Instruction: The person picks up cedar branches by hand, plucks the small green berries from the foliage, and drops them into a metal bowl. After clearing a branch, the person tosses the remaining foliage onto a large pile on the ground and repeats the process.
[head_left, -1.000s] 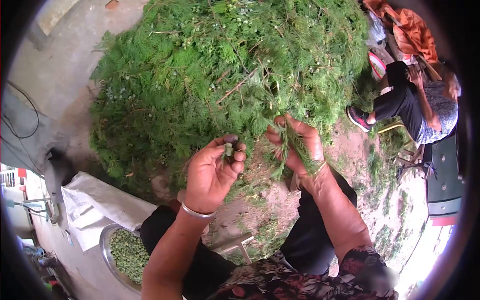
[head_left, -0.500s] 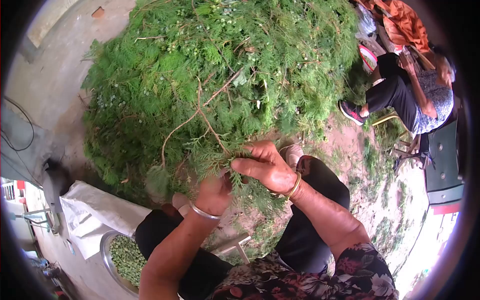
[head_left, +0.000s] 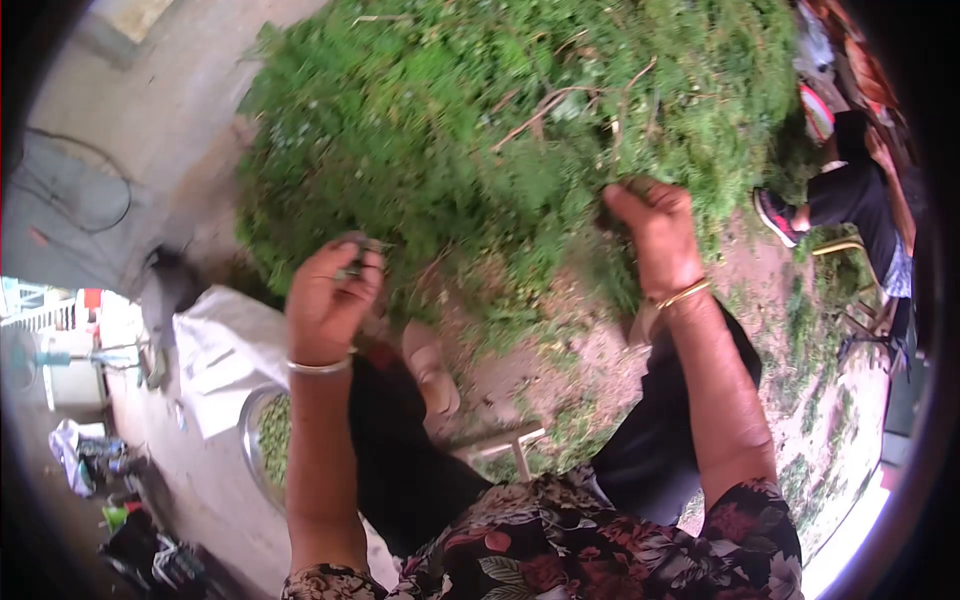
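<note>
A big heap of cut conifer branches [head_left: 450, 120] with flat, feathery green sprays lies ahead of me. My left hand [head_left: 330, 300], a silver bangle at its wrist, is closed at the heap's near left edge with small dark-green pieces at the fingertips, too blurred to name surely. At the near right edge my right hand [head_left: 655, 230], wearing a gold bangle, is closed on a conifer branch; green sprays [head_left: 612, 275] hang below it, smeared by motion. A metal basin [head_left: 250, 430] of small green cones [head_left: 275, 435] stands left of my left forearm, partly hidden by it.
A white sack [head_left: 225, 345] lies beside the basin. Between my feet is earth floor with scattered green bits, and a wooden stool part [head_left: 505, 440]. Another person [head_left: 860, 205] sits at the right by the heap. A dark cable [head_left: 125, 180] runs at the left.
My hands, together on a conifer branch before, have parted: the left moved left and up, the right moved right and up. The view has shifted, with the heap now further right.
</note>
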